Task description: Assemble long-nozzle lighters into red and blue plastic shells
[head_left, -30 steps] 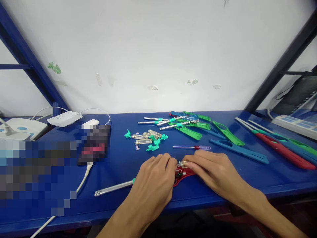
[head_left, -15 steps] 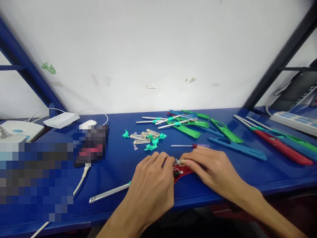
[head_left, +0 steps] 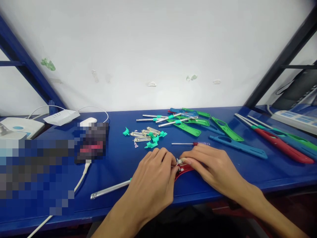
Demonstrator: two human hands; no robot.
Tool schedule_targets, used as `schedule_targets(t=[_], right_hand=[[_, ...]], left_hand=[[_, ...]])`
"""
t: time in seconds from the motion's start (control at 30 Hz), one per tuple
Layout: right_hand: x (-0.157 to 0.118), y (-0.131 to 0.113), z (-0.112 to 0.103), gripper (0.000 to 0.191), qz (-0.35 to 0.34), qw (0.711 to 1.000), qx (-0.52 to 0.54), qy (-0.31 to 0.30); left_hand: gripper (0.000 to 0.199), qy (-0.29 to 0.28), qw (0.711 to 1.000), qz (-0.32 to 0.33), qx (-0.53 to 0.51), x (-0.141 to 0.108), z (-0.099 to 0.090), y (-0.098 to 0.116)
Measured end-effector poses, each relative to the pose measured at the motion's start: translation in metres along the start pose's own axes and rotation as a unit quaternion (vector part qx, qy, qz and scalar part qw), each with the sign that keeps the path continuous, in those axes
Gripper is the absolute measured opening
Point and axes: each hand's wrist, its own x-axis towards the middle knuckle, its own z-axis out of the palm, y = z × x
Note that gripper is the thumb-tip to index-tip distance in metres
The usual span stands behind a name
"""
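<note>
A red half casing of a long-reach lighter (head_left: 187, 169) lies at the front of the table between my hands, its inner side up. My left hand (head_left: 156, 180) is closed over its left part, thumb and forefinger together near small fittings. From under that hand a silver lighter tube (head_left: 110, 189) sticks out to the left. My right hand (head_left: 213, 165) is closed, pinching a small clear fuel tank (head_left: 180, 161) at the casing. Just behind my right fingers lies a screwdriver (head_left: 184, 144). The hands hide much of the casing's inside.
Several clear fuel tanks (head_left: 142, 139) and teal triggers (head_left: 151, 144) lie beyond my left hand. Lighter tubes (head_left: 170, 124) and green casing halves (head_left: 228, 129) are piled behind. A blue casing half (head_left: 237, 147) and assembled lighters (head_left: 282, 145) lie right, near a power strip (head_left: 294, 119). A white cable (head_left: 81, 180) runs at left.
My left thumb has come up onto the casing, closer to the forefinger, covering more of the inner fittings. My right hand keeps its pinch. The whole view has shifted slightly.
</note>
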Motion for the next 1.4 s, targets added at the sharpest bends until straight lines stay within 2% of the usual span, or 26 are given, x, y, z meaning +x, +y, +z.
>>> schedule_targets(t=[0.33, 0.43, 0.57, 0.73, 0.83, 1.07, 1.17, 1.27, 1.4], right_hand=[[0.0, -0.001, -0.003, 0.026, 0.027, 1.0, -0.014, -0.004], [-0.001, 0.001, -0.002, 0.026, 0.022, 1.0, -0.016, 0.004], [-0.002, 0.002, -0.002, 0.025, 0.031, 0.999, -0.007, 0.007], [-0.002, 0.001, -0.002, 0.027, 0.05, 0.998, -0.012, -0.019], [-0.004, 0.001, -0.001, 0.028, 0.062, 0.997, -0.021, -0.027], [-0.008, 0.003, 0.0, 0.029, 0.052, 0.996, -0.056, -0.049], [-0.007, 0.003, 0.001, 0.03, 0.06, 0.995, -0.046, -0.06], [-0.005, 0.003, 0.001, 0.031, 0.065, 0.995, -0.033, -0.067], [-0.005, 0.003, 0.002, 0.03, 0.072, 0.994, -0.035, -0.074]], left_hand=[[0.01, -0.004, 1.0, 0.008, 0.028, 0.002, 0.0, -0.001], [0.007, 0.016, 0.998, 0.008, 0.052, -0.001, 0.0, 0.001], [0.014, 0.049, 0.997, 0.003, 0.061, -0.007, 0.0, 0.006], [0.021, 0.005, 0.998, -0.033, 0.051, -0.012, 0.002, 0.008], [0.018, -0.024, 0.998, -0.053, 0.026, -0.011, 0.0, 0.0], [0.023, -0.049, 0.996, -0.065, -0.028, -0.011, -0.008, -0.016], [0.026, -0.049, 0.996, -0.063, -0.034, -0.012, -0.008, -0.015], [0.02, -0.031, 0.997, -0.062, -0.031, -0.012, -0.012, -0.014], [0.022, -0.009, 0.998, -0.056, 0.03, -0.018, -0.024, -0.02]])
